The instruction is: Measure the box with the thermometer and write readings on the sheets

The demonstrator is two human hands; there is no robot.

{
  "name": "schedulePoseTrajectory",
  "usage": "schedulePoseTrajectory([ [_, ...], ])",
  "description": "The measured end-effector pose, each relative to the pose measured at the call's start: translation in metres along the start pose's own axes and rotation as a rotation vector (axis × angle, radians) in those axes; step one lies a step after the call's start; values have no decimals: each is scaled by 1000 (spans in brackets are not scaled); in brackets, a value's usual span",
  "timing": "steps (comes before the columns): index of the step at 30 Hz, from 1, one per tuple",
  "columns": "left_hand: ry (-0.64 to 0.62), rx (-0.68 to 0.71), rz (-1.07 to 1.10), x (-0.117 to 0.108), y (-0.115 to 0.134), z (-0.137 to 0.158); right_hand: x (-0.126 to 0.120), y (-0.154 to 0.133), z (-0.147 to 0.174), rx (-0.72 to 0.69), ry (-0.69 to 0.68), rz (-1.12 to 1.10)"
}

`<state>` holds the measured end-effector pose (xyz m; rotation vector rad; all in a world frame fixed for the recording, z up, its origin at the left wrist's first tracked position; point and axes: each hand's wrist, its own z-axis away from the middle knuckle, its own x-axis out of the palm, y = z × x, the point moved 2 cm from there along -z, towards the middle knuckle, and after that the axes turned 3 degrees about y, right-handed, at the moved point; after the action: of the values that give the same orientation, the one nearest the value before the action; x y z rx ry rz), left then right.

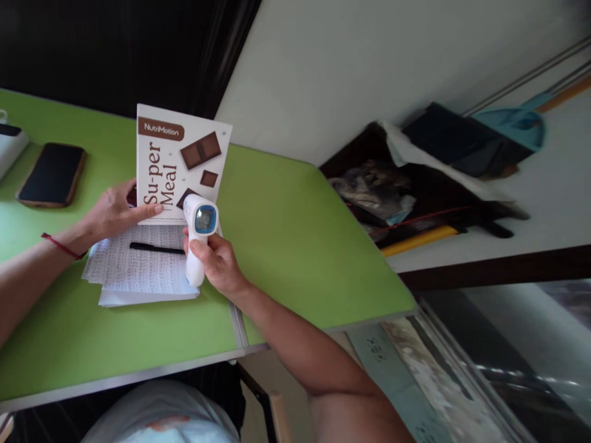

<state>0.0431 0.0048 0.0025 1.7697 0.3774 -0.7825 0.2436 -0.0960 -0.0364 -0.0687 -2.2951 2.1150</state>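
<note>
Thermometer [196,267], pistol-shaped white plastic with blue-rimmed display, is in the right hand [215,261], fingers closed round its handle. Left hand [115,212] pinches a white cardboard box with brown chocolate print [159,138], thumb in front. Nearer than the left hand: handwritten white paper sheets [138,274], black pen [154,248] on top.

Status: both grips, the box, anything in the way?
Left grip holding NutriMotion box at its lower left. Right grip closed around white handheld device, which covers box's lower right in view. Pen lying on papers.
</note>
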Motion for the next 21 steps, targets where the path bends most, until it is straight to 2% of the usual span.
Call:
schedulePoseTrajectory([
  [8,-8,7,47,2,-1,0,1,-2,0,7,-9,-43],
  [17,-17,21,34,1,-2,0,1,-5,1,-5,13,17],
  [21,-11,-16,6,1,-1,-1,1,-6,1,-9,10,14],
])
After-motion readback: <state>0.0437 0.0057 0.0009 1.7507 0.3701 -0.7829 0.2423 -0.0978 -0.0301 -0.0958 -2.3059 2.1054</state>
